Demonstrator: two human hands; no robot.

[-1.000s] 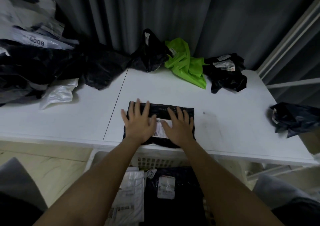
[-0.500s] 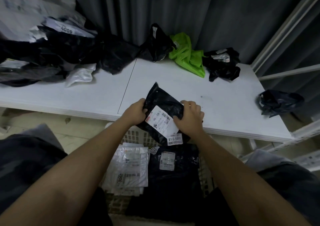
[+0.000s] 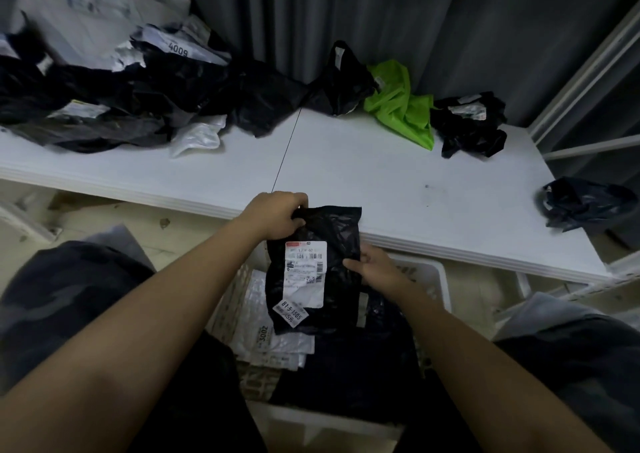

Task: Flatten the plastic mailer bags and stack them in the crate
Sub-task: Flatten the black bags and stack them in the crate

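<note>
A flattened black mailer bag [image 3: 332,230] with a white shipping label hangs over the white crate [image 3: 437,281] below the table's front edge. My left hand [image 3: 277,215] pinches the bag's top left corner. Its right edge is held by my right hand [image 3: 375,267]. Inside the crate lie a stack of white mailers [image 3: 268,328] on the left and black mailers [image 3: 346,366] on the right.
The white table [image 3: 381,175] carries a big heap of crumpled black and white bags [image 3: 114,95] at the back left, a black bag [image 3: 341,81], a green bag [image 3: 401,106], another black bag [image 3: 471,123] at the back, and a dark bag [image 3: 585,204] at the right edge.
Both hands were pressing the black bag flat on the table; they then took hold of it and carried it off the table edge to above the crate.
</note>
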